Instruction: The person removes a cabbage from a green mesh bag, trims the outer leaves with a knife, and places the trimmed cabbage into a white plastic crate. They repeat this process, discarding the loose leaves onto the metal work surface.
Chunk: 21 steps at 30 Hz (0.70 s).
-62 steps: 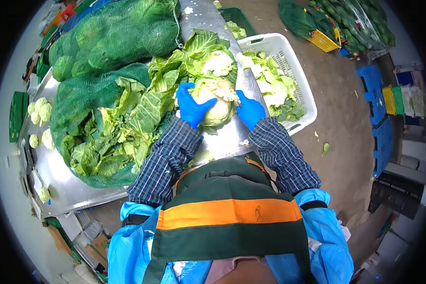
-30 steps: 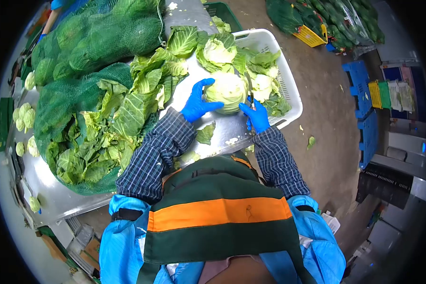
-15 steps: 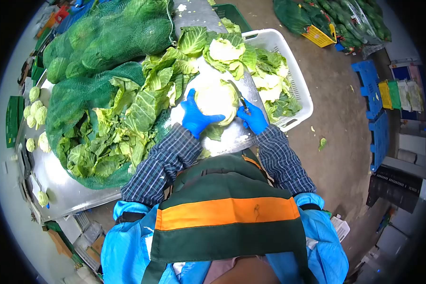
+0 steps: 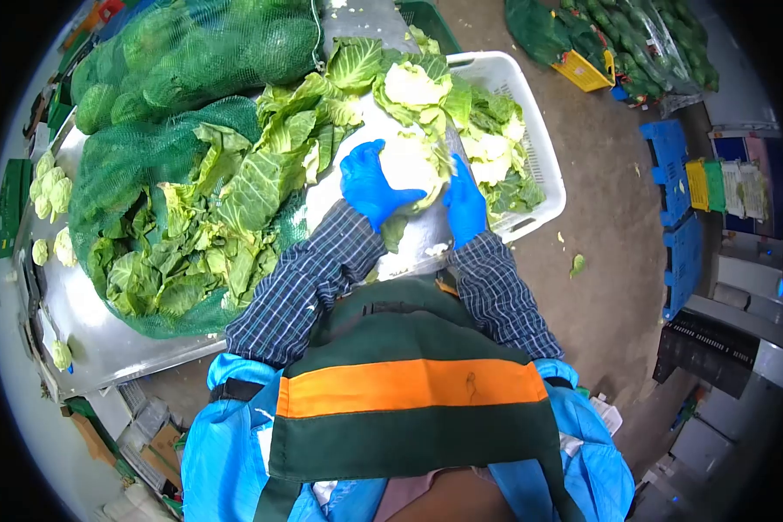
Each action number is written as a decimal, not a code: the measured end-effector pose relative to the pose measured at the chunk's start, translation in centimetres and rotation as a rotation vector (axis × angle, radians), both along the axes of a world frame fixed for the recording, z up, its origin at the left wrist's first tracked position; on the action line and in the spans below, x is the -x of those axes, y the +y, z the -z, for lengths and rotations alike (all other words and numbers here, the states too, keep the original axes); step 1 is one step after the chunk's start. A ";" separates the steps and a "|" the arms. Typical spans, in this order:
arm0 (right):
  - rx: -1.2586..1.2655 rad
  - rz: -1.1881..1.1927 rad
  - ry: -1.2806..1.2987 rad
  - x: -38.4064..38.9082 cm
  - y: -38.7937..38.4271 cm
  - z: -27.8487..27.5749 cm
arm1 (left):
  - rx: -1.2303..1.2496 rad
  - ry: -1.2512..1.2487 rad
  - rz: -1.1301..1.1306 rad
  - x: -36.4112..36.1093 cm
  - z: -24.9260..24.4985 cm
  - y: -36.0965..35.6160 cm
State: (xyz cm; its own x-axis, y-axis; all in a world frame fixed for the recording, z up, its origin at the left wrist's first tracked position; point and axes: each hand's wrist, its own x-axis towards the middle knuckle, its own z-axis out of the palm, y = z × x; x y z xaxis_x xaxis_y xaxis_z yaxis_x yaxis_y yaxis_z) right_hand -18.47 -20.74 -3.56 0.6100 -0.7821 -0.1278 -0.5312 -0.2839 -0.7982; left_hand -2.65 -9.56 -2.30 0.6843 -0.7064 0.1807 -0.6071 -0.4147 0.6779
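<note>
A pale round cabbage (image 4: 406, 170) rests on the metal table (image 4: 161, 357), overexposed and bright. My left hand (image 4: 372, 184), in a blue glove, wraps its thumb and fingers around the near left side of it. At its right side is my right hand (image 4: 466, 202), also gloved in blue, with closed fingers; the tool seen in it earlier is hardly visible now. Another leafy cabbage (image 4: 416, 85) lies just beyond. Loose green leaves (image 4: 265, 191) are heaped to the left of my left hand.
A white basket (image 4: 555, 165) holding leaves and cabbage pieces stands at the right. Green net sacks (image 4: 226, 61) cover the back left of the table. Small cabbages (image 4: 52, 191) sit at the far left. Blue pallets (image 4: 670, 174) stand farther right.
My right hand has turned upward, with its fingers now beside the cabbage's right edge. My left hand has shifted slightly right. The whole view has moved a little.
</note>
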 end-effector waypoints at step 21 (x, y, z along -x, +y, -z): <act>0.402 -0.114 0.479 -2.2 0.2 -4.3 | -0.123 -0.005 0.150 2.2 -0.9 -3.6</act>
